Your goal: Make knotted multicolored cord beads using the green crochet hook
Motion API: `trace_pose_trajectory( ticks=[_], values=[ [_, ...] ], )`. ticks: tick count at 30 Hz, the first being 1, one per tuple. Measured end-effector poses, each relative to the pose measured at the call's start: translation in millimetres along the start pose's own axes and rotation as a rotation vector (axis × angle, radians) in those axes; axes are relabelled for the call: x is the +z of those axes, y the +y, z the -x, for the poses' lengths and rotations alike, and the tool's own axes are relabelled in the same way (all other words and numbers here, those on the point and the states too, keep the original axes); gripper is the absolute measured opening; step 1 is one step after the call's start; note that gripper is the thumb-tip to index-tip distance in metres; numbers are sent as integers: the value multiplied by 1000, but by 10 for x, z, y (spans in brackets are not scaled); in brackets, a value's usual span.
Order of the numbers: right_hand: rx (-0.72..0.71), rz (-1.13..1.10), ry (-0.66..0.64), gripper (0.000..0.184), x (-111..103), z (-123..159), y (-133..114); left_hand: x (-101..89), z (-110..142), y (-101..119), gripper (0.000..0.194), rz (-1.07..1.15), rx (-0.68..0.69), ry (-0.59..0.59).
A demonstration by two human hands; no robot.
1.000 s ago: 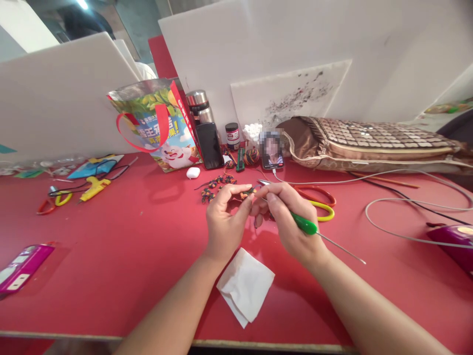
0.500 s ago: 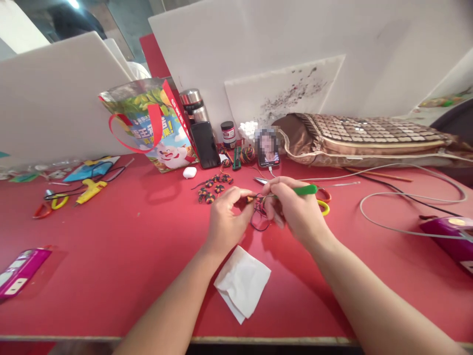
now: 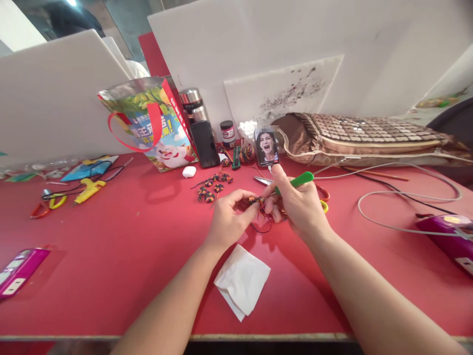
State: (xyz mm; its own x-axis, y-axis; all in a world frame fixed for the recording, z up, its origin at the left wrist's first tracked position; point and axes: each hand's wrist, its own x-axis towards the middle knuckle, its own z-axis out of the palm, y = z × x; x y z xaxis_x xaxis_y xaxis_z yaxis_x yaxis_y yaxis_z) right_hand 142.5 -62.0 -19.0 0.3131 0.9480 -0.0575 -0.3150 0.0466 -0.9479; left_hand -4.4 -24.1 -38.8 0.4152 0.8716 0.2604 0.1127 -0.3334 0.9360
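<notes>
Between finger and thumb, my left hand (image 3: 229,215) pinches a small crochet piece (image 3: 255,200) of dark, orange and red yarn. My right hand (image 3: 305,207) grips a green-handled crochet hook (image 3: 297,182), whose thin shaft points left toward the piece; its tip is hidden at the fingers. Multicoloured yarn runs under the right fingers, and a dark strand (image 3: 261,230) loops below onto the red table (image 3: 155,276). Just beyond the hands lie several crocheted pieces (image 3: 210,190) in the same colours. Scissors (image 3: 263,181) lie partly behind my right hand.
A folded white tissue (image 3: 242,282) lies between my forearms. Behind stand a gift bag (image 3: 158,128), a dark phone (image 3: 204,144), a lit phone (image 3: 267,147) and a yarn ball (image 3: 247,154). A yellow glue gun (image 3: 88,190) is left; cables (image 3: 364,197) curve at right.
My right hand has turned, with its thumb raised and the hook's handle tilted more steeply. The left thumb has shifted slightly right along the crochet piece.
</notes>
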Motion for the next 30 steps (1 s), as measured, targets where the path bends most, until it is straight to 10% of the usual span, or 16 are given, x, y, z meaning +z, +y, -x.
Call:
trace_pose_trajectory(
  ticks=[8, 16, 30],
  values=[
    [9, -139, -76, 45, -42, -12, -86, 18, -33, 50, 20, 397, -270, 26],
    [-256, 8, 17, 37, -78, -40, 33, -15, -45, 19, 17, 346, -171, 44],
    [-129, 160, -187, 27, -80, -23, 103, -89, -19, 64, 40, 278, -72, 85]
  ],
)
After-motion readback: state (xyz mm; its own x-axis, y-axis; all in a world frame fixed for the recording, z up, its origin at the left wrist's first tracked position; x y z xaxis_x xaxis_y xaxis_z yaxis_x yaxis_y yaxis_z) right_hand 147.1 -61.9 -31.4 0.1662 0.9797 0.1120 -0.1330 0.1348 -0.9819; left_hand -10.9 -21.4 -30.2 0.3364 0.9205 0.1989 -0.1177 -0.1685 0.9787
